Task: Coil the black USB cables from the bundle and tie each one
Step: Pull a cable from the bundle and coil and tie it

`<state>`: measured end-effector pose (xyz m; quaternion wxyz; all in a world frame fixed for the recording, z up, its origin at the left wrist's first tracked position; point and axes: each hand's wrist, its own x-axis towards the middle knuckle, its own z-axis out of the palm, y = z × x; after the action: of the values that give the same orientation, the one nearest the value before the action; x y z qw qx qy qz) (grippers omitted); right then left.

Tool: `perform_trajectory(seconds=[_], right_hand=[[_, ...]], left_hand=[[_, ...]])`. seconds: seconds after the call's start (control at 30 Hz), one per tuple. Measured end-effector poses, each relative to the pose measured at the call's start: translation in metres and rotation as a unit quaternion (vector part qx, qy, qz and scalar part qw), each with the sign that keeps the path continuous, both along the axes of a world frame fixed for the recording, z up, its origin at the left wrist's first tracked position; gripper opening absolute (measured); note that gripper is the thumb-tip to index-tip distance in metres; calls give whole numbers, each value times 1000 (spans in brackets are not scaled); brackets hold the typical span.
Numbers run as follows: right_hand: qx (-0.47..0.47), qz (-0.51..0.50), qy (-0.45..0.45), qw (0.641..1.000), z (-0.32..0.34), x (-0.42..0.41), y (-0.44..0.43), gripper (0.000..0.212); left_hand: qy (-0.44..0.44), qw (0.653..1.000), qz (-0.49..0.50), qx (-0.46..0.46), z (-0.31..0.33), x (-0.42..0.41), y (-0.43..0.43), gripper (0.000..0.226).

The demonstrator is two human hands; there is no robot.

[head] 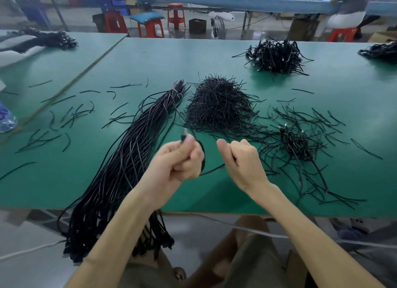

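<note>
While the left hand (178,156) is pinching the plug end of a thin black USB cable (211,169) above the green-topped table (193,57), the right hand (242,158) is gripping its slack in curled fingers. Winding even loops, clear of the long black cable bundle (120,158) alongside, is looking like the surest way.

table (214,57): matt green | cables (120,158): black, slightly glossy
</note>
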<state>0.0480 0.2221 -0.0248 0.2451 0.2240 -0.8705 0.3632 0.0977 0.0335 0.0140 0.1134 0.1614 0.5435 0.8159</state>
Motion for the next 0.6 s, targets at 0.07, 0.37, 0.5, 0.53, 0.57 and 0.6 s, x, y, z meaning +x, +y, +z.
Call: perform_trajectory(seconds=[0.07,0.37,0.5,0.53,0.57,0.6], right_hand=[[-30,-18,-29,999,4,-5,-4,58],[-174,-10,-96,980,32,-6,-26,60],[-166,29,-91,982,33,13,-36,48],[-145,42,-89,984,29,18,-40,42],[-125,53,-93,986,25,23,-45,33],[-113,62,-102,986,20,27,-48,25]], left_hand=[[46,988,-48,-138,-1,2,4,36],[136,908,149,-368,-23,-6,28,24],[11,964,210,-164,-25,-4,36,40],[-55,972,208,-90,-26,-5,40,50],[-110,976,190,-7,-27,-7,41,53],[-150,973,162,70,-25,-9,41,53]])
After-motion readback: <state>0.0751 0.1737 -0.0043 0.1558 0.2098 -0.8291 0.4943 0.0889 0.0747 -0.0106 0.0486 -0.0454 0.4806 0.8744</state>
